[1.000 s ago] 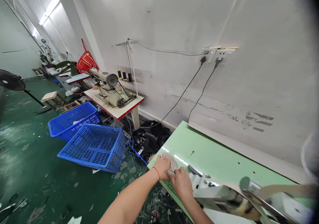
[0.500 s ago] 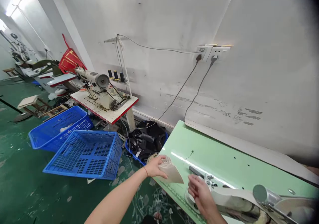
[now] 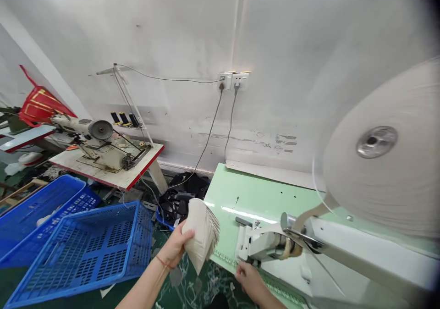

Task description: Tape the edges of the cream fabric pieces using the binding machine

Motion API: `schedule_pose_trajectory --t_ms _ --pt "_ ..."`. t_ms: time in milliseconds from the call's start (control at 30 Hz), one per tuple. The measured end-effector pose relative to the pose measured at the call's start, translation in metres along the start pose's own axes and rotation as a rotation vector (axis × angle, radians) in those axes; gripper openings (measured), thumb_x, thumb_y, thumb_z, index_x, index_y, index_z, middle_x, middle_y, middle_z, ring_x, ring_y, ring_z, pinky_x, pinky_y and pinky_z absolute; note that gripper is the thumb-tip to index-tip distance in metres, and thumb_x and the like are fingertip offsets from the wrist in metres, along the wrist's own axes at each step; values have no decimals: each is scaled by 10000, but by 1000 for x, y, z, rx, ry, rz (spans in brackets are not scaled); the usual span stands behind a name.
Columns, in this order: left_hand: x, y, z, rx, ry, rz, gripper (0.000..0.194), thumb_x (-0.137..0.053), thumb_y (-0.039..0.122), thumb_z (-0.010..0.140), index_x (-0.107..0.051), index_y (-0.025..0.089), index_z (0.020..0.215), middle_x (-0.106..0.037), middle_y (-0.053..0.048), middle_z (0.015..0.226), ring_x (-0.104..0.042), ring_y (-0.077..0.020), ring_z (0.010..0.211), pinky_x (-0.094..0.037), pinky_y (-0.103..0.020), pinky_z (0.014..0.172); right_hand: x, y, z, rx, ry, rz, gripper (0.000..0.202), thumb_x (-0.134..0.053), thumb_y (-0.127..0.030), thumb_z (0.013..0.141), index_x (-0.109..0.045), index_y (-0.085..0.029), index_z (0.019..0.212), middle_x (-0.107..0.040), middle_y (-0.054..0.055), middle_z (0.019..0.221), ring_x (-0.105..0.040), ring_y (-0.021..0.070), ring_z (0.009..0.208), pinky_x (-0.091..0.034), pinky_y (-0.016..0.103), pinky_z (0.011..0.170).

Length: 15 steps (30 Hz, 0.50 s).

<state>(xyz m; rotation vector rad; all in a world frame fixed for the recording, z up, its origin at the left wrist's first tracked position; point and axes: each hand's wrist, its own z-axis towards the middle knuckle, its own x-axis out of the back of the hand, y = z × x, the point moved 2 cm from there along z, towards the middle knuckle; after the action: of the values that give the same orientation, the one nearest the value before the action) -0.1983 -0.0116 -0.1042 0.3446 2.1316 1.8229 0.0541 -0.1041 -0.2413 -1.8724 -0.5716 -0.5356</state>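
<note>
My left hand (image 3: 176, 245) is closed around a stack of off-white cut pieces (image 3: 202, 233), thumb on the near face. Their layered edges fan out on the right side, and the stack is tilted over the left edge of the green table (image 3: 230, 190). My right hand (image 3: 250, 280) is low at the table's front edge, just below the head of a white machine (image 3: 259, 244). Its fingers are curled together; whatever they hold, if anything, is hidden. A pale tape runs to the machine from a large roll (image 3: 405, 185) at the right.
Two blue plastic crates, the nearer one (image 3: 135, 226) with slotted sides, stand on the floor at the left. Behind them is a sewing machine (image 3: 103, 148) on a red-edged table. Black scraps (image 3: 180, 194) fill a blue bin. Two cords hang from wall sockets (image 3: 232, 80).
The view has swung right, bringing the big roll into sight. My left hand has lifted and turned the stack upright. My right hand has moved down to the machine's front.
</note>
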Motion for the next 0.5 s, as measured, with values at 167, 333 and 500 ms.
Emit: schedule_pose_trajectory --t_ms 167,333,500 --pt "-16 -17 16 -142 182 549 661 -717 398 694 -526 266 1312 -608 -79 1191 -500 -336 1111 -378 -495 993 77 62 -31 19 399 -167 237 -453 -365 857 -595 -214 741 -661 48 666 -626 219 620 -485 369 644" --pt "-82 -92 38 -65 133 1106 677 -633 346 780 -392 299 1411 -617 -70 1134 -530 -298 1047 -408 -438 906 133 89 -30 216 648 -303 309 -428 -452 862 -638 -226 844 -693 116 871 -642 282 850 -485 390 753" --pt "-99 -125 60 20 -22 1240 767 -623 410 795 -265 289 1463 -629 -109 1105 -552 -332 1055 -402 -480 904 113 87 -36 363 665 -398 374 -416 -479 874 -676 -220 803 -690 153 848 -643 316 797 -507 457 706"
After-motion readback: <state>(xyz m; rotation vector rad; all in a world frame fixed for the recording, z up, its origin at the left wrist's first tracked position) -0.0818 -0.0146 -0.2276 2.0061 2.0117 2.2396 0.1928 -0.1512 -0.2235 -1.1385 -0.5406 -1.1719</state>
